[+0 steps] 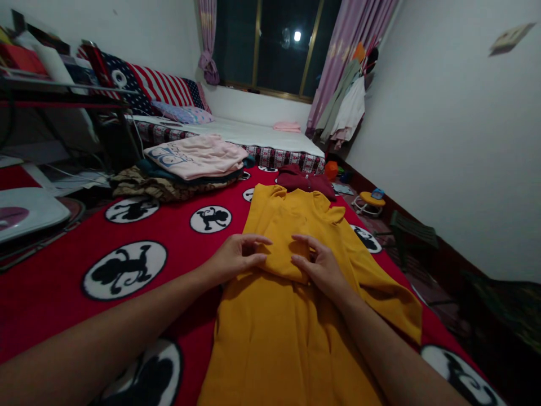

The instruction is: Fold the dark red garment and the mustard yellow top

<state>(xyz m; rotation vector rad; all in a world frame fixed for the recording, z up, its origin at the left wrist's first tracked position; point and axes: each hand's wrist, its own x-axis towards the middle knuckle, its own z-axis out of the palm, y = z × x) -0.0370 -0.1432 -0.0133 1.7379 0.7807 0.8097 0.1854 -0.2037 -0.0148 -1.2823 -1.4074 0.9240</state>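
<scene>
A mustard-yellow garment (pixel 296 332) lies spread lengthwise on a red blanket (pixel 177 242) printed with black-and-white monkey circles. Its upper part is doubled over into a fold across the middle. My left hand (pixel 236 259) grips the left end of that fold with curled fingers. My right hand (pixel 319 265) pinches the fold's right end, fingers bent onto the cloth. One sleeve trails off to the right toward the blanket's edge.
A dark red garment (pixel 304 180) lies just beyond the yellow one. A stack of folded clothes topped by a pink piece (pixel 196 158) sits at the back left. A mattress (pixel 253 135), curtains and window are behind. A small stool (pixel 369 200) stands on the floor, right.
</scene>
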